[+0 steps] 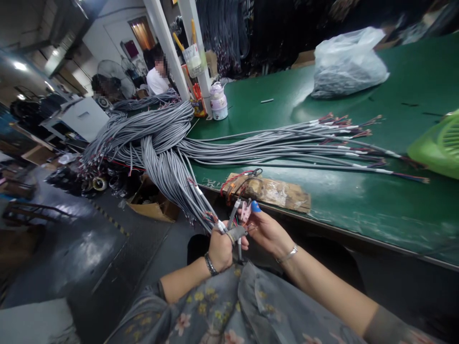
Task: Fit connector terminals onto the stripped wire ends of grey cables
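My left hand (223,248), a grey cover on its thumb, is closed round a grey cable (234,210) near its end, where thin coloured wires fan out. Close beside it, my right hand (268,231) wears a blue cover on the thumb. Its fingers pinch a small pink piece (245,210) next to the loose wires; the exact kind of this piece is too small to make out. Several more grey cables (172,177) hang over the table edge to the left of my hands, their stripped ends near my left wrist.
A worn wooden block (276,192) with red and black leads lies at the green table's (344,200) front edge. Behind it stretch grey cables (251,148). A plastic bag (347,62), a green basket (439,145) and a lilac bottle (218,101) stand further off. One person (157,79) sits behind.
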### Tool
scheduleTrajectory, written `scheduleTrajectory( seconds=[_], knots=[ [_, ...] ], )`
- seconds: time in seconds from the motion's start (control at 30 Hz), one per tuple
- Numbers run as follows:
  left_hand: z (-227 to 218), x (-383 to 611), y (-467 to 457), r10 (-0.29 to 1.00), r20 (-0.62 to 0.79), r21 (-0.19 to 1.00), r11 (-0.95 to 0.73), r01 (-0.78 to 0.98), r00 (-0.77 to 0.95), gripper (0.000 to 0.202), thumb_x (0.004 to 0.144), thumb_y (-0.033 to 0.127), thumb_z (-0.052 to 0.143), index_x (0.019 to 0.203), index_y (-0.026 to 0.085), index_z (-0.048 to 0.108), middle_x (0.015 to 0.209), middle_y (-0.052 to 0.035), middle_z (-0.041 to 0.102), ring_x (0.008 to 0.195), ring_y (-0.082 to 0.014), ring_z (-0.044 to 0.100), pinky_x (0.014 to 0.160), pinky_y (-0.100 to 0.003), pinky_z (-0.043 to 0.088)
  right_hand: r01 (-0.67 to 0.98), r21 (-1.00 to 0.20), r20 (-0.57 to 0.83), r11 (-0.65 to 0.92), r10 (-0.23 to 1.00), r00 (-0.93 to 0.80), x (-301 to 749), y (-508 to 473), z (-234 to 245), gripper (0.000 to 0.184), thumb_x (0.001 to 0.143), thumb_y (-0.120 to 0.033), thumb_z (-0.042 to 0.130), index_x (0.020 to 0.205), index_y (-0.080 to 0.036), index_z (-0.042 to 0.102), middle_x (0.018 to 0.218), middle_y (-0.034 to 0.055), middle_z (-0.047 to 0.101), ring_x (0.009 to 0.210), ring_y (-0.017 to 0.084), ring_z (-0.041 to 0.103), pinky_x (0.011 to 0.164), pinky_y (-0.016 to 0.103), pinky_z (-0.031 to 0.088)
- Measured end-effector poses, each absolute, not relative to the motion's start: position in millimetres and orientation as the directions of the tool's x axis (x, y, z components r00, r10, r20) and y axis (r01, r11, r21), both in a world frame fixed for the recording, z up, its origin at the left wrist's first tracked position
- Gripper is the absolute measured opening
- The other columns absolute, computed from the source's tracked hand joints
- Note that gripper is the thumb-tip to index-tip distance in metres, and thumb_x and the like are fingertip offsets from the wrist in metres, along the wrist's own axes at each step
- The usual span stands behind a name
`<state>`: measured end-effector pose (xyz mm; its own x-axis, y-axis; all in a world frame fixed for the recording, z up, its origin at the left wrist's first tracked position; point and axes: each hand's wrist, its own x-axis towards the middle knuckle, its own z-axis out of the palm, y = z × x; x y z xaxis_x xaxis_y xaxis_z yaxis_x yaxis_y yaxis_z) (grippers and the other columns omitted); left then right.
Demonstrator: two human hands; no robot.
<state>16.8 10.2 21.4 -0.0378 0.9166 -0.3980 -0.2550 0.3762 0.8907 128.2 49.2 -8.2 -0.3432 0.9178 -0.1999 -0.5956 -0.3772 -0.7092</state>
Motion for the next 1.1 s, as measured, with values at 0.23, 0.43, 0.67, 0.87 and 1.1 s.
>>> scheduleTrajectory(
  seconds=[0.23,0.43,0.67,0.87,1.1],
  knots=[
    [22,18,11,0.921,-0.388,0.896,0.37,-0.246,-0.03,0.039,0.052,0.048,0.077,0.055,0.015,0.056,0.039,0.0005,0.054,0.034,-0.0108,0.05,0.04,-0.023,0.045,-0.657,-0.602,-0.277,-0.454,0.891,-0.361,125,48,-7,0.045,0.068,-0.064,0.064,0.078,-0.02,0.064,0.063,0.0016,0.063,0.054,0.016,0.053,0.053,0.029,0.04],
    [27,12,3,0.921,-0.388,0.882,0.362,-0.301,-0.028,0.041,0.048,0.047,0.079,0.057,0.015,0.056,0.04,0.0012,0.055,0.033,-0.0097,0.049,0.037,-0.021,0.042,-0.682,-0.556,-0.32,-0.474,0.88,-0.351,130,50,1,0.039,0.062,-0.056,0.074,0.074,-0.02,0.067,0.07,0.0008,0.066,0.056,0.012,0.053,0.053,0.025,0.041],
    [23,13,2,0.933,-0.351,0.887,0.305,-0.346,-0.078,0.038,0.052,0.046,0.077,0.058,0.015,0.056,0.041,0.0011,0.056,0.034,-0.0098,0.049,0.038,-0.022,0.044,-0.672,-0.657,-0.246,-0.341,0.94,-0.237,131,48,-6,0.04,0.062,-0.057,0.074,0.074,-0.019,0.069,0.065,0.0003,0.064,0.057,0.012,0.051,0.054,0.025,0.041],
    [23,22,8,0.939,-0.33,0.901,0.282,-0.328,-0.099,0.037,0.053,0.046,0.077,0.059,0.015,0.056,0.041,0.0021,0.054,0.038,-0.0114,0.053,0.043,-0.023,0.047,-0.656,-0.677,-0.15,-0.333,0.935,-0.32,128,46,-10,0.042,0.07,-0.06,0.065,0.074,-0.018,0.066,0.06,-0.0001,0.06,0.048,0.012,0.049,0.047,0.027,0.041],
    [15,22,10,0.938,-0.333,0.907,0.29,-0.304,-0.098,0.037,0.055,0.044,0.077,0.059,0.015,0.055,0.042,0.0013,0.055,0.045,-0.014,0.058,0.047,-0.024,0.049,-0.656,-0.566,-0.129,-0.5,0.839,-0.529,124,48,-13,0.047,0.076,-0.065,0.054,0.086,-0.02,0.064,0.054,-0.0011,0.059,0.033,0.014,0.048,0.032,0.027,0.036]
  ],
)
